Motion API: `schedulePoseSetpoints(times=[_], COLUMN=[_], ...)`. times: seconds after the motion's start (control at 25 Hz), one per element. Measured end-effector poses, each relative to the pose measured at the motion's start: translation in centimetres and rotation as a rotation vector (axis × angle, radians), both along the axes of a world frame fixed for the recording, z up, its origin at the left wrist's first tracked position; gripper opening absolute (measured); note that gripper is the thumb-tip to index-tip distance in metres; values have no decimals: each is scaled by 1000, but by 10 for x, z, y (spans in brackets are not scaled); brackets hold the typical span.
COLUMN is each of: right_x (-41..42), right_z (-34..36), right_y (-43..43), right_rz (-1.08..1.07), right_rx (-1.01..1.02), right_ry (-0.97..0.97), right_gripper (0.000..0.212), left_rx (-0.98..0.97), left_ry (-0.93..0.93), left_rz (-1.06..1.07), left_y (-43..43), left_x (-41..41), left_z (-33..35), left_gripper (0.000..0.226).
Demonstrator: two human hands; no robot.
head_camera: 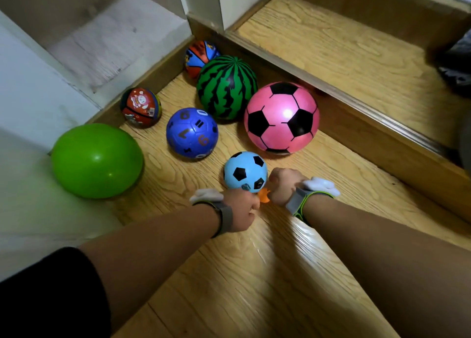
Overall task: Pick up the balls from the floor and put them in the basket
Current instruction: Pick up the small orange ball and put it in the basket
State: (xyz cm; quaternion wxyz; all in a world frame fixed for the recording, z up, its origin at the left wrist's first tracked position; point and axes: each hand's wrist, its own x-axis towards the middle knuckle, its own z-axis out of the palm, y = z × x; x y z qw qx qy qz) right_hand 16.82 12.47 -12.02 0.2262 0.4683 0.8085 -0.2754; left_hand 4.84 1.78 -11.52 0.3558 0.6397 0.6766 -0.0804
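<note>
Seven balls are seen on the wooden floor (229, 274), gathered in a corner between a white wall and a raised wooden step (344, 57). Nearest the hands lies a small light-blue football (244, 171) with black patches. It is flanked by both fists: the left hand (240, 209) is just below its lower edge, and the right hand (284, 185) is just beside its right side. Both hands are curled into clenched fists, knuckles toward the ball. A small orange object (264, 195) is visible between them, but what it is and which hand holds it cannot be told. Grey straps with white pieces are worn on both wrists.

Behind the light-blue football, a larger pink football (281, 117) with black pentagons rests close against the step. To its left, a dark-blue ball (192, 132) printed with numbers is placed, apart from its neighbours. Further back, a green watermelon-striped ball (225, 88) is found, touching or nearly touching the pink one. Partly hidden behind it, in the corner, is a blue-and-orange ball (197, 56). A small red ball (140, 107) with cartoon prints is set against the skirting at the left. A plain bright-green ball (96, 160) lies furthest left, by the wall. No basket is in view.
</note>
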Motion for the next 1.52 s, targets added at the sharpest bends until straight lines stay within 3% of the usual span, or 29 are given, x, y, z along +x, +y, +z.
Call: schedulePoseSetpoints(times=[0.08,0.2,0.4,0.52,0.68,0.88,0.96,1.28,1.4,1.52], right_x=[-2,-2,9,7,25,65,93,160,193,225], right_z=[-19,-42,-53,-40,-2,67,99,215,274,348], right_y=[-7,-14,-17,-9,4,29,35,58,62,64], right_rz=[-14,-92,-116,-212,-566,-657,-710,-813,-732,-574], right_rx=[-55,-62,-17,-108,-311,-360,-335,-187,83,357], right_ry=[0,6,47,76,265,436,518,776,890,937], right_gripper=[39,31,32,35,36,48,45,35,27,34], left_rx=[-7,-41,-22,32,217,425,486,693,748,790], left_ry=[-10,-90,-74,-98,-201,-423,-537,-596,-673,-560], left_rz=[66,240,135,226,402,449,408,270,238,148], left_y=[-8,-9,-6,-4,12,51,72,128,149,171], left_x=[-7,-23,-13,-11,-4,24,54,123,158,184], left_z=[-18,-35,-33,-31,-17,24,49,147,191,242], left_gripper=[35,40,41,39,40,52,49,45,51,34])
